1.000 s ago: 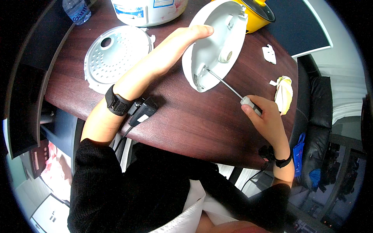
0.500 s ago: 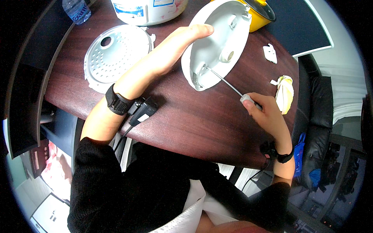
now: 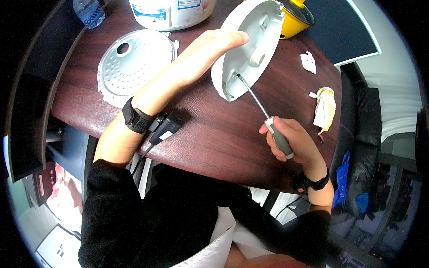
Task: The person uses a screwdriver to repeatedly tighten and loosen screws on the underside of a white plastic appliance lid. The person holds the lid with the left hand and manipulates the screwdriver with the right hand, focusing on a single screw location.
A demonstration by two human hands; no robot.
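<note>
Head view: shell held by left hand, screwdriver aimed inside it by right

On the clock face of the picture, the white shell (image 3: pixel 263 38) is found at one o'clock, its hollow side shown and its long axis slanted from one toward seven. It is gripped by the left hand (image 3: pixel 216 47) at twelve, with the thumb laid over the rim onto the inner face; the other fingers are hidden behind. Whether the shell is supported by the table (image 3: pixel 201 138) as well cannot be told.

At three o'clock, the grey handle of the screwdriver (image 3: pixel 270 123) is enclosed by the curled fingers of the right hand (image 3: pixel 295 143). Its shaft is pointed toward eleven, the tip brought to a small fitting near the shell's lower end; whether the two are in contact cannot be made out.

Between ten and eleven, a perforated lid (image 3: pixel 138 67) is laid flat, partly crossed by the left forearm. A white tub (image 3: pixel 178 18) is placed at eleven, a yellow pot (image 3: pixel 291 29) at one, partly covered by the shell. A white scrap (image 3: pixel 308 62) is seen at two; a yellow-and-white wrapper (image 3: pixel 325 109) is left between two and three, near the right hand. Black straps (image 3: pixel 135 117) are worn on both wrists.
</note>
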